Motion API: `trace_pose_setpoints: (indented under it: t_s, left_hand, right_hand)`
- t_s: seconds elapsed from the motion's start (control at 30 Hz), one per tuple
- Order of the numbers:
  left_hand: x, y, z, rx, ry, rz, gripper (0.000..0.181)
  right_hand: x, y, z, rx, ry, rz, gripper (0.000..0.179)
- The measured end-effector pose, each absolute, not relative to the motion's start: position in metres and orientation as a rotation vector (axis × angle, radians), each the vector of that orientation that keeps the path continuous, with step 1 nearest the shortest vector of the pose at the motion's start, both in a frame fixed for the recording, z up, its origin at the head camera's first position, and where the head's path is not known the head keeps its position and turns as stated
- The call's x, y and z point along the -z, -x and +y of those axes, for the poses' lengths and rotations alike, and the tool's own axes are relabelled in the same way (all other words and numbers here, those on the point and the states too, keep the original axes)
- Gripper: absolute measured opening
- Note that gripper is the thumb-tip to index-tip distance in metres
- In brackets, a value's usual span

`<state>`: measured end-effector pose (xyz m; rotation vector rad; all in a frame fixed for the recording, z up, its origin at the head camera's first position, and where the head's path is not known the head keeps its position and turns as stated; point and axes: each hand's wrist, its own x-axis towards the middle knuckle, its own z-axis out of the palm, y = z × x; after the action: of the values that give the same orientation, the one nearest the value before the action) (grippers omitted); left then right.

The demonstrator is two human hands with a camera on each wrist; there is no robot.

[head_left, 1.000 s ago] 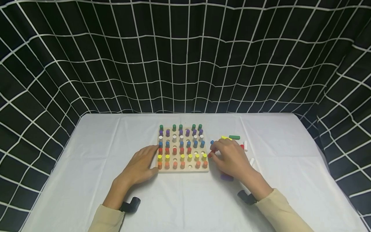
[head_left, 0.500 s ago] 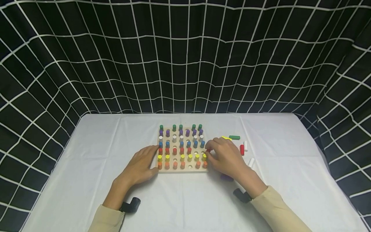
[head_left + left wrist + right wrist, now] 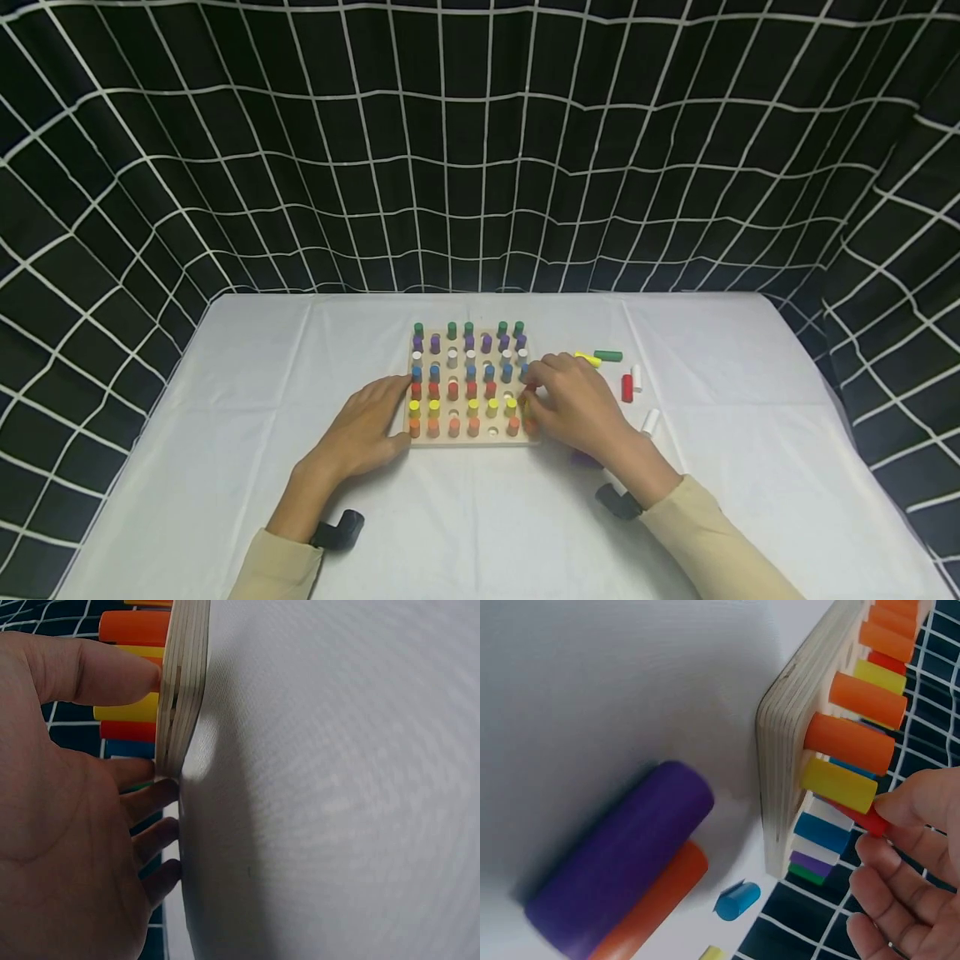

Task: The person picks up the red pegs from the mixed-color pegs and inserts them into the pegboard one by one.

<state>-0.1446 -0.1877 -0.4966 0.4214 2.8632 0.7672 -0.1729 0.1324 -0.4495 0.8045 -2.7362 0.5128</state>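
A square wooden pegboard carries rows of coloured pegs: green, purple, white, blue, red, yellow and orange. Several of its holes show bare. My left hand rests against the board's left edge, thumb near the front corner, fingers fairly straight. At the opposite edge, my right hand pinches a red peg between thumb and index finger, at the right end of the red row. In the right wrist view that peg stands behind a yellow peg; its lower end is hidden, so I cannot tell how deep it sits.
Loose pegs lie right of the board: green, yellow, red and white ones. Purple, orange and blue pegs lie near my right wrist. A black gridded curtain surrounds the white-covered table.
My right hand has moved left with the red peg, from beside the board to the right end of its red row. My left hand has stayed in place.
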Motion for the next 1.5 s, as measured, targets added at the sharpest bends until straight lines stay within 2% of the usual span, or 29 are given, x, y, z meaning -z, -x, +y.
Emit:
trace_pose_setpoints:
  t_s: [0.2,0.43,1.33,1.5]
  left_hand:
    - [0.497,0.145,-0.188,-0.764,-0.426,2.859,0.084]
    - [0.496,0.145,-0.188,-0.751,-0.414,2.862,0.085]
    - [0.499,0.145,-0.189,-0.762,-0.411,2.86,0.086]
    - [0.499,0.145,-0.189,-0.768,-0.414,2.865,0.085]
  right_hand:
    - [0.45,0.177,0.125,-0.512,-0.829,-2.722,0.006]
    - [0.451,0.182,0.117,-0.519,-0.836,-2.736,0.013]
    - [0.452,0.182,0.113,-0.487,-0.835,-2.756,0.011]
    - [0.453,0.182,0.112,-0.48,-0.824,-2.769,0.015]
